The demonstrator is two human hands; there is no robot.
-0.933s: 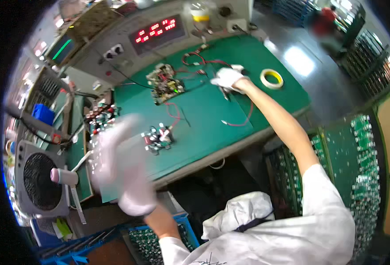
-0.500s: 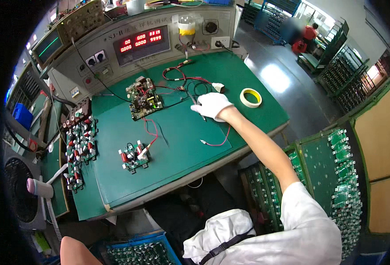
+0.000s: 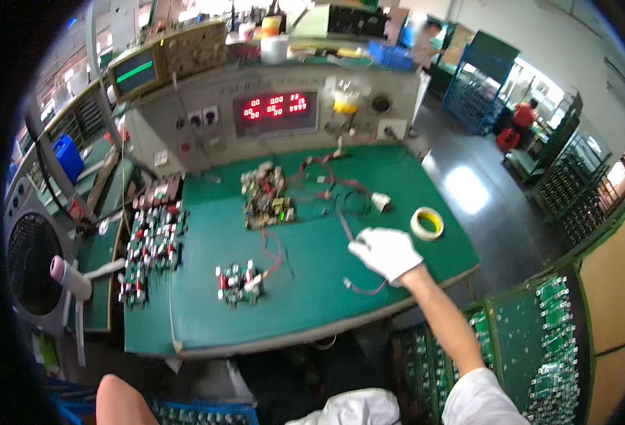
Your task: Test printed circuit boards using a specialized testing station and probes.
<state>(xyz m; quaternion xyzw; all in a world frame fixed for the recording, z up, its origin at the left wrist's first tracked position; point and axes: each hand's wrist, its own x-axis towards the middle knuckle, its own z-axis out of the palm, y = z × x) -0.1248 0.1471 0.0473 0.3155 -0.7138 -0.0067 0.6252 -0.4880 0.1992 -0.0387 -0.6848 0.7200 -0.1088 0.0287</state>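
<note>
My right hand (image 3: 389,255), in a white glove, is over the right part of the green bench mat (image 3: 312,283). Its fingers are closed around a slim grey tool (image 3: 344,225) that sticks out toward the back; its exact kind is blurred. A short red wire with a pale connector (image 3: 362,288) lies just in front of the hand. Of my left arm only a bent bare part (image 3: 122,402) shows at the lower left; that hand is out of view. A populated circuit board (image 3: 266,198) with a lit green light is wired to a smaller board (image 3: 239,283) nearer me.
A tape roll (image 3: 427,224) lies right of my hand. Cables and a white plug (image 3: 381,202) lie behind it. Several small boards (image 3: 155,241) line the left side. A panel with red digits (image 3: 277,112) and an oscilloscope (image 3: 163,60) stand behind. Board racks (image 3: 525,354) stand at right.
The view has tilted up and shifted, so the bench sits lower and further right in the picture. My right hand has drawn somewhat nearer the front edge with the slim tool.
</note>
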